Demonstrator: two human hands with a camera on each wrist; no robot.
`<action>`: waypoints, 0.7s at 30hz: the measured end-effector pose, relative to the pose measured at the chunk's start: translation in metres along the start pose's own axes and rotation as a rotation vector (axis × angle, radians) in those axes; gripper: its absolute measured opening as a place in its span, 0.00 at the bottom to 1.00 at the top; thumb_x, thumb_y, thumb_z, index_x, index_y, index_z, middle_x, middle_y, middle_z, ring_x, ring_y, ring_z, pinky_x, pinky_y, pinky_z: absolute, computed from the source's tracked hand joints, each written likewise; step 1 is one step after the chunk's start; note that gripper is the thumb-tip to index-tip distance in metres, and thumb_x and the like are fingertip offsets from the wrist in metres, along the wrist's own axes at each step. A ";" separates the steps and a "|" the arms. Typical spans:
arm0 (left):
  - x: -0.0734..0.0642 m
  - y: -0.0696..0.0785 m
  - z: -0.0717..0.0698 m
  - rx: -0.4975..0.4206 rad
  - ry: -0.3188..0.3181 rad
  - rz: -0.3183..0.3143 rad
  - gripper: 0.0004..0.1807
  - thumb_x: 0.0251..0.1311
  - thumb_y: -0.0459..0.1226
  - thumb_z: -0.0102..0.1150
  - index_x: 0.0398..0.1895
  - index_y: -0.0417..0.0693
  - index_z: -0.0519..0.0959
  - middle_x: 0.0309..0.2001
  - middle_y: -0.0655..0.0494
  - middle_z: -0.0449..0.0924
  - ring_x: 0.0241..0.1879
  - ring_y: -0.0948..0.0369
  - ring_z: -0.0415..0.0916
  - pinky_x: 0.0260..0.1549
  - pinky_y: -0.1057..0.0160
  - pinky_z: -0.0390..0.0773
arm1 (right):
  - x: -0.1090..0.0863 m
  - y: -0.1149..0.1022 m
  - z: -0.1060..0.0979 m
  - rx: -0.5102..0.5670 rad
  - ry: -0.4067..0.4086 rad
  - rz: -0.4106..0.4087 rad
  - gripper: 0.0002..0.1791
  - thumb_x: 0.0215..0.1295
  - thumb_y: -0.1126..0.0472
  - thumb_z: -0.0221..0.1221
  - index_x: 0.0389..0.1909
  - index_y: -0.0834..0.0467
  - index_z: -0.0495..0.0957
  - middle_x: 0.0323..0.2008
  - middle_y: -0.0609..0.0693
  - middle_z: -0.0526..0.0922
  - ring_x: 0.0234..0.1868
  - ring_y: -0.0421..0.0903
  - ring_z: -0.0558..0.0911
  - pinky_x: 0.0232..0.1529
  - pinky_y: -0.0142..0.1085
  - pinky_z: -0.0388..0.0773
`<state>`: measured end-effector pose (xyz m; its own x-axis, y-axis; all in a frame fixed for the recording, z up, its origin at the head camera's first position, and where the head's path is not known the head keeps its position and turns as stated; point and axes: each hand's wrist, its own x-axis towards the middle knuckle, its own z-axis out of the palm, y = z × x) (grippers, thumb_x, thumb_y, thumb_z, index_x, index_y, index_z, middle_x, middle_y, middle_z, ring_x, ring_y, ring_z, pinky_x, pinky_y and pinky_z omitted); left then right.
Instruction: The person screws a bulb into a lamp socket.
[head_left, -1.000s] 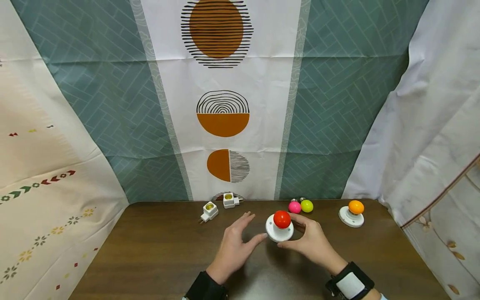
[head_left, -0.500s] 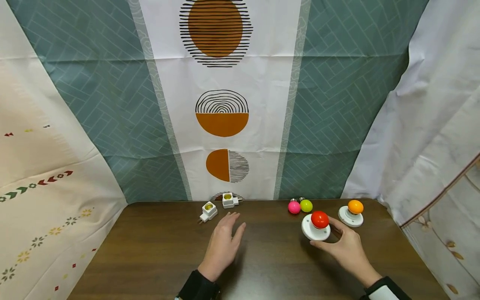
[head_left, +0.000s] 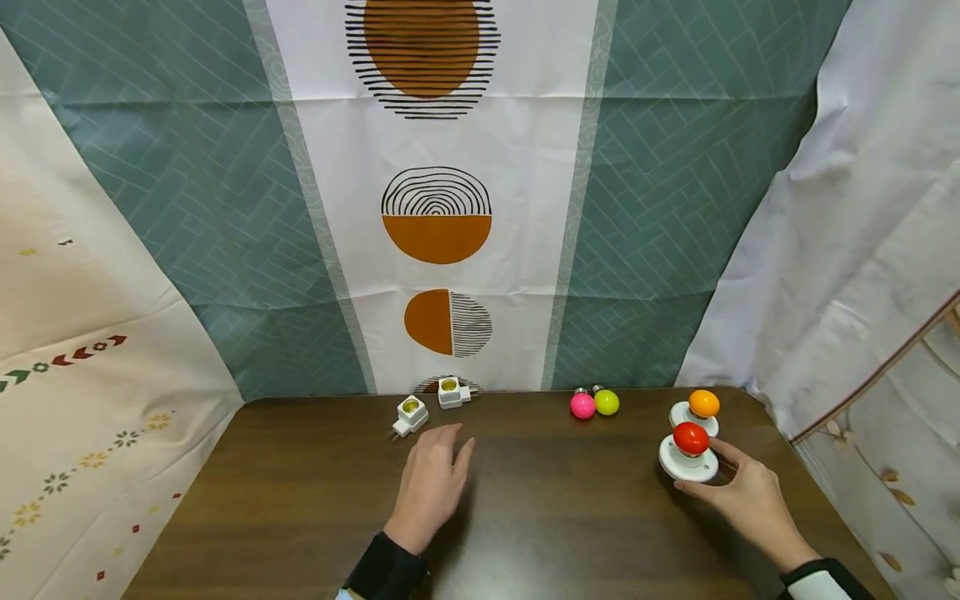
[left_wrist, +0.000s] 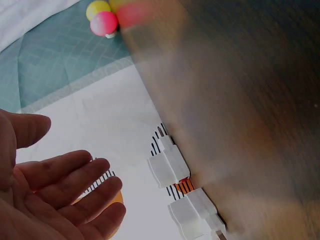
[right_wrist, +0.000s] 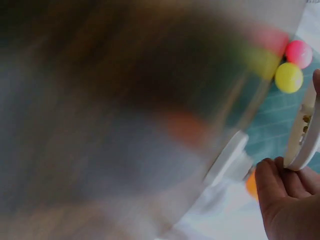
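Firstly, my right hand (head_left: 750, 500): thumb and fingers pinching the rim of a round white base (head_left: 686, 472), held above the table, red bulb (head_left: 691, 438) mounted upright on it; any lettering too small to read. Right wrist view only: the base's underside, with brass-coloured fittings. Next, behind it, one orange bulb (head_left: 703, 403) on a second white base (head_left: 678, 415); the head view overlaps the two pieces, the right wrist view shows them apart. My left hand (head_left: 431, 487): fingers relaxed, thumb spread away, bare palm visible from the left wrist; nearest items, two white plug sockets (head_left: 411, 411) with pronged ends, their yellowish wells seen from the head alone. Between the hands, towards the rear edge: one pink bulb (head_left: 582, 406) beside one yellow-green bulb (head_left: 607, 402). Beneath, a dark brown table (head_left: 562, 508). Backdrop: printed fabric (head_left: 517, 250), brown discs with black lines.
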<state>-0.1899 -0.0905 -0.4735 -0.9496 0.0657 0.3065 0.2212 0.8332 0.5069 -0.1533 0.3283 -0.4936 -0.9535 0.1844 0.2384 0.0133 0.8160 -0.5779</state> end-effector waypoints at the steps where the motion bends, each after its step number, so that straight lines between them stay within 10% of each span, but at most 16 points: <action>1: 0.000 0.000 0.000 0.003 -0.002 -0.009 0.22 0.64 0.50 0.51 0.52 0.44 0.78 0.51 0.51 0.79 0.55 0.54 0.73 0.54 0.51 0.72 | -0.001 0.004 -0.002 -0.014 0.001 0.005 0.52 0.32 0.38 0.74 0.57 0.67 0.71 0.49 0.66 0.80 0.45 0.59 0.80 0.33 0.40 0.78; 21: 0.001 -0.001 0.004 0.038 -0.028 -0.001 0.26 0.58 0.50 0.59 0.54 0.43 0.76 0.51 0.48 0.79 0.53 0.53 0.74 0.54 0.51 0.72 | 0.005 0.048 -0.011 -0.176 -0.037 0.062 0.53 0.32 0.34 0.72 0.51 0.72 0.72 0.45 0.72 0.78 0.42 0.69 0.78 0.37 0.58 0.73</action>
<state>-0.1917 -0.0892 -0.4771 -0.9557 0.0795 0.2834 0.2121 0.8536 0.4758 -0.1540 0.3743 -0.5110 -0.9595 0.2195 0.1764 0.1214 0.8876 -0.4443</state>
